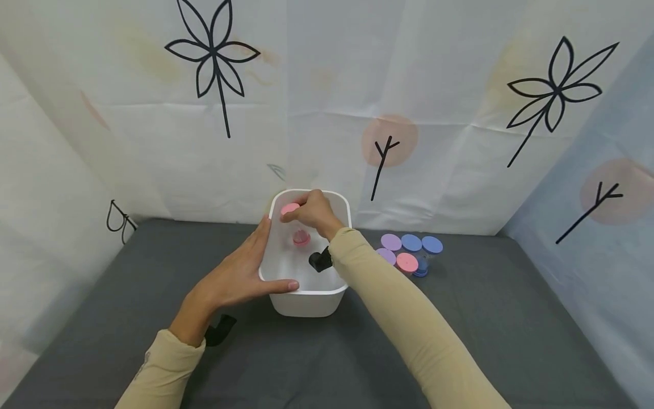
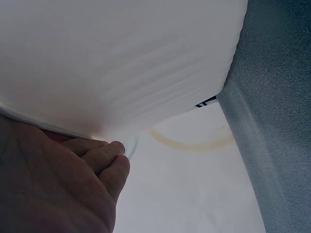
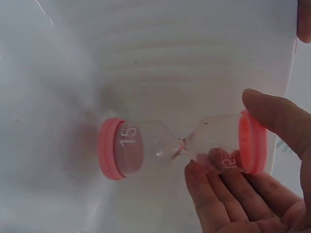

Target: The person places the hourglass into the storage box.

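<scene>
A white plastic tub (image 1: pixel 309 304) stands on the grey cloth by the back wall. At its near left corner my left hand (image 1: pixel 237 275) holds it, fingers along the left side and thumb over the front rim. Inside the tub my right hand (image 1: pixel 314 213) grips a pink-capped sand timer (image 3: pixel 182 145), its thumb on the upper cap and the fingers about the glass. The clear timer carries the number 15, with pink sand in its lower bulb. In the left wrist view, bent fingers (image 2: pixel 114 167) touch the tub's outer wall.
Right of the tub stands a cluster of several sand timers with purple, blue and pink caps (image 1: pixel 407 262). A grey cloth (image 1: pixel 485 318) covers the table. White printed sheets (image 1: pixel 327 68) hang behind and at both sides. Black straps (image 1: pixel 219 330) show at the wrists.
</scene>
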Demonstrator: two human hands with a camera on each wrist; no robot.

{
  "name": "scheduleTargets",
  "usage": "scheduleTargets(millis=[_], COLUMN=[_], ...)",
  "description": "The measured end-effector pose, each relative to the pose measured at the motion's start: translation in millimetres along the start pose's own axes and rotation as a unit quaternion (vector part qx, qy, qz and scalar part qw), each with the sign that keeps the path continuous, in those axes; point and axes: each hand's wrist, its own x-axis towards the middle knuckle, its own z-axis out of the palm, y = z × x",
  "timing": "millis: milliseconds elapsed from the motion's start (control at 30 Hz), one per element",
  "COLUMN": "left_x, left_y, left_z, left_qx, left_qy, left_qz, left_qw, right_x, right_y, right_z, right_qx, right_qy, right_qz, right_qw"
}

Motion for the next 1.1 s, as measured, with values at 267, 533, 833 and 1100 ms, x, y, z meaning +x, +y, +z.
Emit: scheduleTargets(millis=[267,533,833,1100], left_x=[0.3,-0.3,-0.5,-0.9], left_y=[1.1,-0.6,-0.4,-0.6], left_z=[-0.2,1.3,1.1,2.2], left_qx=[0.002,0.000,0.002,0.006], left_qy=[-0.003,0.002,-0.001,-0.004], left_qz=[-0.002,0.004,-0.005,-0.006], left_qw=[1.0000,1.0000,1.0000,1.0000], right_x=[0.0,-1.2,0.8,-0.1], right_y=[3.4,1.3,2.6,3.0], right_z=[-0.7,0.8,2.9,3.0], right_qx=[-0.033,-0.068,-0.063,-0.066], right_qy=[0.002,0.004,0.004,-0.006], right_qz=[-0.008,0.026,0.024,0.010], right_qw=[0.9994,0.9973,0.9977,0.9977])
